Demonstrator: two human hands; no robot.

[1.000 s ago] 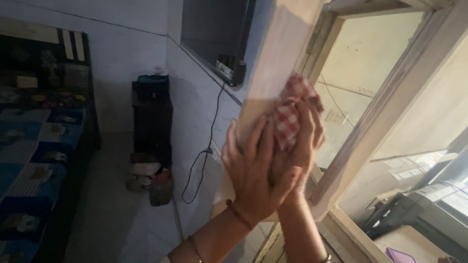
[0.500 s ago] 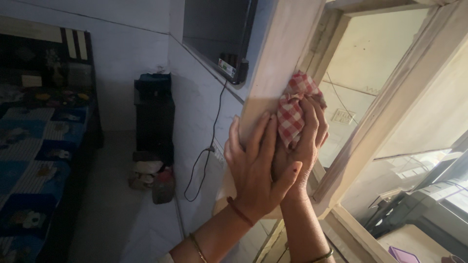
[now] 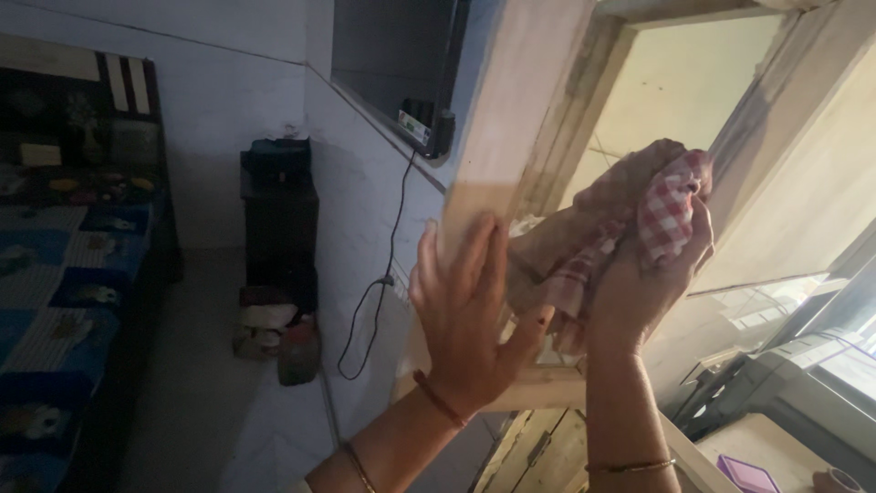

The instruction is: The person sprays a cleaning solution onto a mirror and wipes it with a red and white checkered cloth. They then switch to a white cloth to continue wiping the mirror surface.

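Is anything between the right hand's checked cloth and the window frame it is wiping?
Nothing visible: the right hand presses the checked cloth straight against the window frame. The left hand lies flat on the frame beside it.

Bunched red-checked cloth [image 3: 671, 212] against window frame [image 3: 547, 155]

bare forearms, thin bangles — both wrists
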